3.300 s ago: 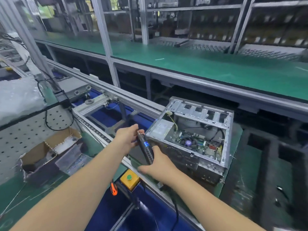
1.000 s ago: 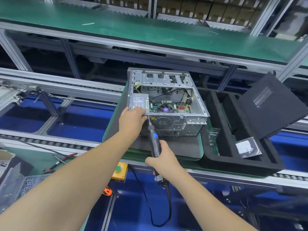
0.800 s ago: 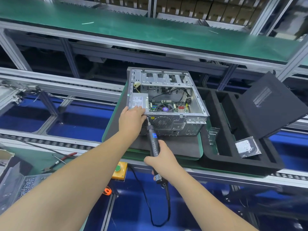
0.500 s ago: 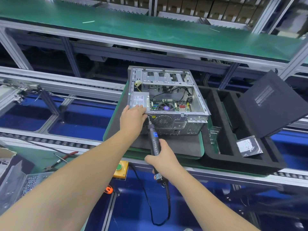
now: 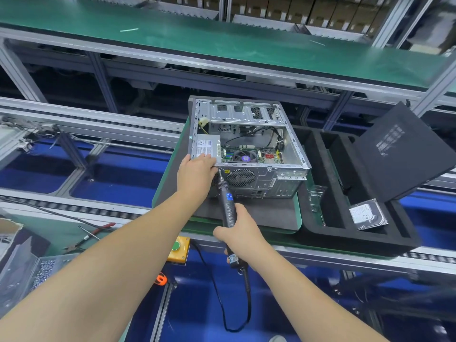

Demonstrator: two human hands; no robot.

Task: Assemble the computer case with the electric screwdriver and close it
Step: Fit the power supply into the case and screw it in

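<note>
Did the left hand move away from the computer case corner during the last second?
No. The left hand stays on the near left corner of the computer case, beside the grey power supply.

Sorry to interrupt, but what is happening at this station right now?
A person is screwing together an open computer case that lies on a pad on the line. The left hand rests on the case's near left corner, steadying it, while the right hand grips the electric screwdriver, its tip at the rear panel by the fan grille. The black side panel leans in the foam tray, not yet fitted.
</note>
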